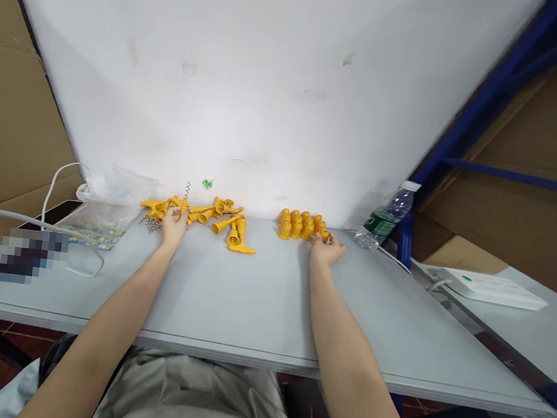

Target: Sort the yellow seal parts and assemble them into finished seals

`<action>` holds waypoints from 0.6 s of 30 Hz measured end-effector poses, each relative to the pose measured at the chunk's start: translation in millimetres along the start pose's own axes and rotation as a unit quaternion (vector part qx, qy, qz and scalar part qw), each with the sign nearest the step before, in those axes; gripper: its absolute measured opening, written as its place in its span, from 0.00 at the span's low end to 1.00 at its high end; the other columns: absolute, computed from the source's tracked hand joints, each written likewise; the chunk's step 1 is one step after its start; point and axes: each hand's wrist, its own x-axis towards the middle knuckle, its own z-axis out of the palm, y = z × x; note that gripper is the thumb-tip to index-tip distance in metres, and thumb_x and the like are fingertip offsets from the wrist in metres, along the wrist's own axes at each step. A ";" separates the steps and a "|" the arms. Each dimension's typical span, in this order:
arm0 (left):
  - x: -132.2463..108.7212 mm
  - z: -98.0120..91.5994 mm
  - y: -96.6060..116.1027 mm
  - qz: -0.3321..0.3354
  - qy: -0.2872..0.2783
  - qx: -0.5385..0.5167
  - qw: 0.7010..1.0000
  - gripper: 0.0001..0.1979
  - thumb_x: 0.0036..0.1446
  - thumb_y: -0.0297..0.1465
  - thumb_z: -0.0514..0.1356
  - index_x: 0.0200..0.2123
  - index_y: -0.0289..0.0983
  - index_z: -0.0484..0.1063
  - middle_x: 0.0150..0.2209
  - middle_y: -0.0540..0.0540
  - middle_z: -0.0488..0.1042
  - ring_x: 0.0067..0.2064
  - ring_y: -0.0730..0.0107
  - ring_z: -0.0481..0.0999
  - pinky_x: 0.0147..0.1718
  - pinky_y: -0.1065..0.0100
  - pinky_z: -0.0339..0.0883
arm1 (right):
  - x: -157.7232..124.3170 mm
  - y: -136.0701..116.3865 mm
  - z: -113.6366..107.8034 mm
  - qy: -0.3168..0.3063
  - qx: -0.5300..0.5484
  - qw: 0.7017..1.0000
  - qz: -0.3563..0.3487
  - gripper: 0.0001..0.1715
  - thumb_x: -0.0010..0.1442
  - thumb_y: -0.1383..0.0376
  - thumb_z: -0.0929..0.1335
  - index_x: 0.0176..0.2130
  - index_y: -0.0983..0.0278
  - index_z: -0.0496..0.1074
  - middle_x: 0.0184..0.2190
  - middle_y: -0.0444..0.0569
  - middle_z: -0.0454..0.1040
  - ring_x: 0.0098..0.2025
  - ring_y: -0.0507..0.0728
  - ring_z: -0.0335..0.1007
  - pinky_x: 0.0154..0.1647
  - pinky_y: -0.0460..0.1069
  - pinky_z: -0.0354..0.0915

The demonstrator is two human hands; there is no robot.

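Note:
My left hand (175,225) is closed on a small ribbed yellow plastic piece (184,205), from whose top a thin metal spiral (187,189) points straight up. Around that hand lies a loose heap of yellow plastic parts (202,215), some T-shaped with a funnel-like end. Several loose metal spirals (150,224) rest just left of it. On the right, my right hand (328,249) has its thumb and fingers around a yellow cup-shaped piece (324,234) at the near right end of neat rows of similar cups (296,226). The fingers partly cover that cup.
A clear bottle (385,218) with a green label leans at the back right. At the left are a plastic bag (98,222), a white cable (46,217) and a dark flat device (61,212). A white wall panel (271,101) closes off the back of the grey table (232,304).

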 end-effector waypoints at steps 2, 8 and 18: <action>0.3 -0.1 1.2 -0.017 0.013 -0.020 1.000 0.10 0.53 0.29 0.60 0.40 0.36 0.66 0.19 0.56 0.66 0.18 0.78 0.63 0.17 0.76 0.53 | 2.3 2.4 1.1 -0.009 -0.023 1.000 0.007 0.17 0.51 0.68 0.68 0.43 0.67 0.74 0.50 0.57 0.67 0.55 0.65 0.64 0.60 0.59 0.56; -1.8 -1.2 8.3 -0.031 0.024 -0.049 0.998 0.11 0.54 0.29 0.59 0.42 0.36 0.66 0.23 0.54 0.70 0.18 0.80 0.62 0.16 0.76 0.54 | 5.9 6.2 4.1 -0.031 -0.050 0.998 -0.004 0.29 0.49 0.74 0.62 0.52 0.75 0.69 0.49 0.62 0.71 0.52 0.62 0.67 0.58 0.55 0.58; 5.0 -10.3 11.6 0.122 -0.001 0.128 0.984 0.20 0.62 0.36 0.53 0.56 0.41 0.63 0.53 0.40 0.73 0.48 0.66 0.75 0.44 0.66 0.70 | -1.6 2.6 1.5 -0.093 -0.190 0.977 -0.041 0.22 0.53 0.73 0.61 0.45 0.72 0.75 0.43 0.62 0.75 0.48 0.66 0.71 0.53 0.60 0.61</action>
